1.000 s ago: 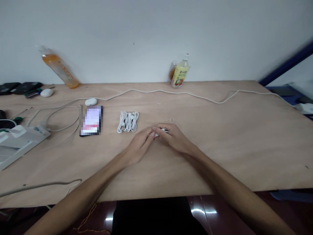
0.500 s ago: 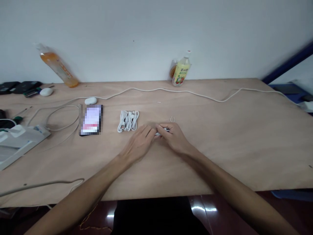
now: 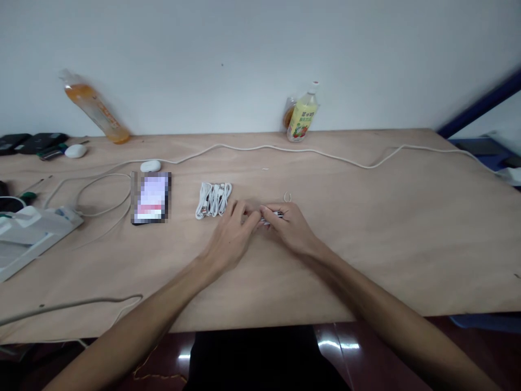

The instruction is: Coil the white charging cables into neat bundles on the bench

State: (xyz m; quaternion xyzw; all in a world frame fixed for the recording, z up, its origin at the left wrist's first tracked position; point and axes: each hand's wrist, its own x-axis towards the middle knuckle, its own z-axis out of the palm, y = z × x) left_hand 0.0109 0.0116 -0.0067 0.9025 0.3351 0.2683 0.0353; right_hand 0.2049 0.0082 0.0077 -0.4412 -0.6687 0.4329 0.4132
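Observation:
Both hands meet over the middle of the wooden table, around a small bundle of white cable (image 3: 272, 218). My left hand (image 3: 236, 228) is closed on the bundle's left end, its fingers bent and partly hiding it. On the other side my right hand (image 3: 288, 225) grips the bundle between thumb and fingers. Left of my left hand lie coiled white cables (image 3: 214, 200), side by side and flat on the wood. A small white loop (image 3: 287, 196) lies just beyond my right hand.
A phone (image 3: 152, 198) and a white case (image 3: 150, 166) lie to the left. A long white cable (image 3: 264, 147) crosses the back of the table (image 3: 407, 228). Two bottles, one orange (image 3: 97, 114) and one yellow (image 3: 303, 117), stand by the wall. A white tray (image 3: 40, 244) is at far left.
My left hand has shifted slightly left, and its fingers are more bent and spread. Slightly more of the white bundle shows between the hands. My right hand has hardly moved.

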